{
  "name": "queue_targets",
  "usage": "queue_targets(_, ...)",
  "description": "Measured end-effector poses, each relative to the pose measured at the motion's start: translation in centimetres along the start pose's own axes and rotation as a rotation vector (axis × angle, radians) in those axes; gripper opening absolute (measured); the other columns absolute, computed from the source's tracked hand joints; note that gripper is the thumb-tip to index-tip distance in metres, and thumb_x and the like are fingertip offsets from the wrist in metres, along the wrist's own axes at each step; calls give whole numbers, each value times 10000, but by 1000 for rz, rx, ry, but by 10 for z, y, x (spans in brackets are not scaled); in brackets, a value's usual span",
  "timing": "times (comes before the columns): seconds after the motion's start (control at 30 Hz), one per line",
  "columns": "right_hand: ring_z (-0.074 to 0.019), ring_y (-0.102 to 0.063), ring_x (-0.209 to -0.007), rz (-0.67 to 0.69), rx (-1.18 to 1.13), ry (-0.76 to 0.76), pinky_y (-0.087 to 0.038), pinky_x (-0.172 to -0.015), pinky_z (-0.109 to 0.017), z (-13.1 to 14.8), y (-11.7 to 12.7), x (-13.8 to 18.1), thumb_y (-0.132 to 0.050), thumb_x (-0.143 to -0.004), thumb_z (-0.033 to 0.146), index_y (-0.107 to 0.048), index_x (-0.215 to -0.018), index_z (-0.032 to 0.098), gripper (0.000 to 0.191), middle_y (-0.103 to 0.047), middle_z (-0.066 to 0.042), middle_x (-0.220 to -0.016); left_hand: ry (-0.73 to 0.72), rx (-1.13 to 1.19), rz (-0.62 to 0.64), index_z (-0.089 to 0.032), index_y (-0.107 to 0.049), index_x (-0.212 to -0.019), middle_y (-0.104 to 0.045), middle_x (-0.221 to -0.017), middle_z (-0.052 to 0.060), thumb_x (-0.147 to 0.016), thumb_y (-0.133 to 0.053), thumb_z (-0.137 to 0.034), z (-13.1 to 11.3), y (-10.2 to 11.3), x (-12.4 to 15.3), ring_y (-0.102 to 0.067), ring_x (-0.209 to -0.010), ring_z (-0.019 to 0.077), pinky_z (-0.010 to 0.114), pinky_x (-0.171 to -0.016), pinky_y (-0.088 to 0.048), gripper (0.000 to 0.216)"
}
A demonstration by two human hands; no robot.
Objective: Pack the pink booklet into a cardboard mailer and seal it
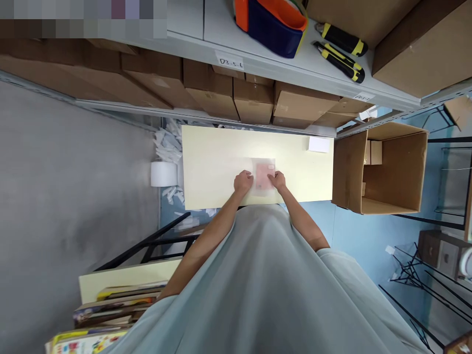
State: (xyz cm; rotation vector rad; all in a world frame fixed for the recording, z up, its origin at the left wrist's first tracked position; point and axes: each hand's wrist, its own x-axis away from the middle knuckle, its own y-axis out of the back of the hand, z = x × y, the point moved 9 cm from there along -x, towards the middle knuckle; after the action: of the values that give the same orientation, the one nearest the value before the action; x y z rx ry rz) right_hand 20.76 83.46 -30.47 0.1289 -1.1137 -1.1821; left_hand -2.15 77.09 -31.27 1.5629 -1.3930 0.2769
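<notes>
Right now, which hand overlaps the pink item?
The right hand: its thumb lies over the right edge of the pink item. The left hand sits left of it, short of the pink.

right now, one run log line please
left hand: beside pink item | right hand: at its right edge | surface: cream table

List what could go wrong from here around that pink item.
The pink item might slip or crease between left hand and right hand. The white box, near the far edge of the table, might get nudged off. Utility knives on the shelf could fall if jolted.
</notes>
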Motion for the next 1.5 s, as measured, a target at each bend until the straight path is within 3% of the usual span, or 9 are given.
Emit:
queue_targets(0.2,-196,-611,-769,-13,-56,-35,-495,-710,-289,-16,13,-2,-723,-846,399,-545,-820,266,223,-631,17,-780,15,52,52,-235,-672,-1209,-787,-1056,52,-899,-687,-268,6,3,-2,-729,-1087,249,337,-982,-535,313)
queue_targets(0.5,-179,-573,-768,-48,-232,-62,-462,-717,-278,-40,68,6,-689,-793,388,-484,-797,275,234,-579,42,-788,37,154,115,-213,-653,-1107,-747,-1102,85,-833,-759,-311,-2,9,0,-710,-1075,243,344,-968,-537,309)
queue_targets(0.63,-161,-562,-729,6,-397,16,-448,-676,-261,-23,83,19,-742,-775,472,-491,-790,271,322,-582,58,-741,-13,261,187,-189,-676,-1134,-766,-1144,112,-803,-806,-494,-17,10,16,-713,-1084,251,353,-957,-555,469)
queue_targets(0.77,-162,-580,-734,75,-569,119,-464,-680,-271,5,96,42,-833,-700,607,-511,-784,264,478,-625,44,-721,-129,380,290,-185,-733,-1137,-788,-1185,127,-687,-846,-744,-50,12,44,-724,-1118,286,373,-959,-571,727)
queue_targets(0.9,-198,-661,-808,135,-696,201,-515,-723,-298,34,104,63,-875,-653,688,-556,-810,253,563,-728,-11,-813,-267,464,360,-185,-789,-1088,-807,-1092,115,-662,-857,-811,-86,18,75,-733,-1094,301,378,-941,-574,761)
queue_targets(1.1,-238,-734,-878,105,-769,244,-579,-773,-343,60,106,72,-876,-672,683,-629,-892,237,555,-800,-66,-919,-386,527,214,-197,-744,-841,-772,-865,63,-693,-828,-813,-110,47,87,-683,-805,219,318,-740,-533,639)
queue_targets(1.27,-270,-750,-1037,-31,-731,242,-614,-894,-404,70,105,70,-903,-661,602,-665,-1009,239,556,-800,-111,-1141,-448,509,86,-209,-744,-798,-774,-826,52,-700,-846,-711,-115,70,85,-690,-785,218,318,-751,-531,522)
queue_targets(1.37,-273,-754,-1107,-9,-710,272,-615,-970,-419,87,87,79,-890,-715,577,-696,-1061,237,522,-786,-130,-1241,-472,499,38,-211,-761,-824,-774,-800,42,-755,-826,-613,-115,77,87,-706,-772,223,316,-751,-542,414)
queue_targets(1.5,-274,-786,-1090,136,-730,340,-635,-972,-412,121,49,102,-838,-801,620,-725,-1100,218,514,-822,-121,-1127,-488,505,26,-206,-788,-906,-790,-820,44,-818,-787,-504,-113,78,97,-740,-808,233,311,-757,-574,311)
